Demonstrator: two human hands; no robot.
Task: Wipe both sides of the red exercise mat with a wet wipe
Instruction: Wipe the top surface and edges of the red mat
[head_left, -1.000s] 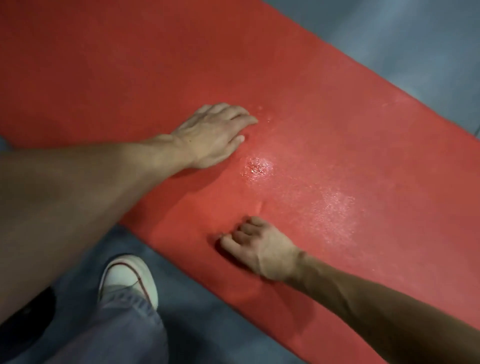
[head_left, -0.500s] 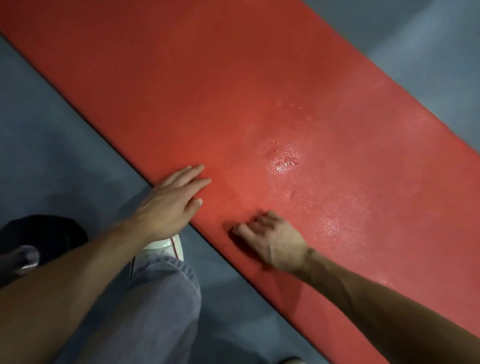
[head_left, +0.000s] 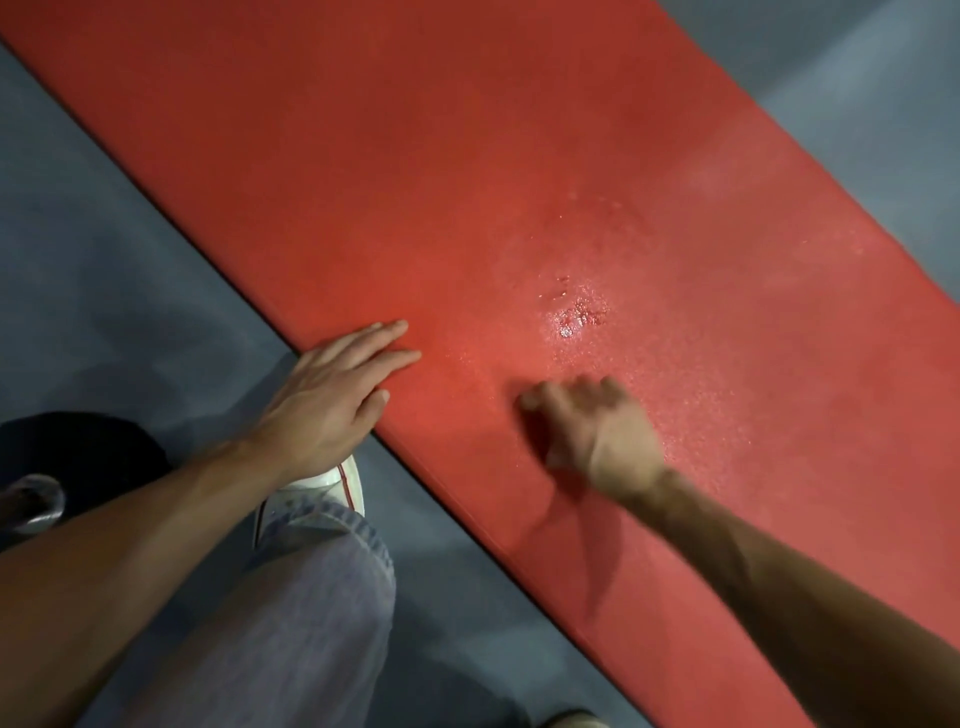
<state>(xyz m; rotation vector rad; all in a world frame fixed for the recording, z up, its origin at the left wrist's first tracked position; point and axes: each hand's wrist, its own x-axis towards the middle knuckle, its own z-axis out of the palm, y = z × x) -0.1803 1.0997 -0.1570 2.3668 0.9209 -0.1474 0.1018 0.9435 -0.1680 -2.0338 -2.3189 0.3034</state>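
The red exercise mat (head_left: 467, 171) lies flat on the floor and runs diagonally from upper left to lower right. A wet, shiny patch (head_left: 574, 312) and a damp sheen spread over its middle. My left hand (head_left: 332, 395) rests flat, fingers together, on the mat's near edge. My right hand (head_left: 597, 431) is blurred and pressed onto the mat just below the wet patch, its fingers curled down. The wet wipe is hidden under those fingers.
Grey floor (head_left: 119, 249) surrounds the mat on both sides. My leg in blue jeans (head_left: 291, 613) and a white shoe (head_left: 337, 488) stand against the mat's near edge. A dark object (head_left: 78, 457) lies on the floor at the left.
My left hand has slid back from the mat's middle to its near edge. The right hand has shifted slightly over the damp area and is now blurred. The view has moved, showing more floor on the left.
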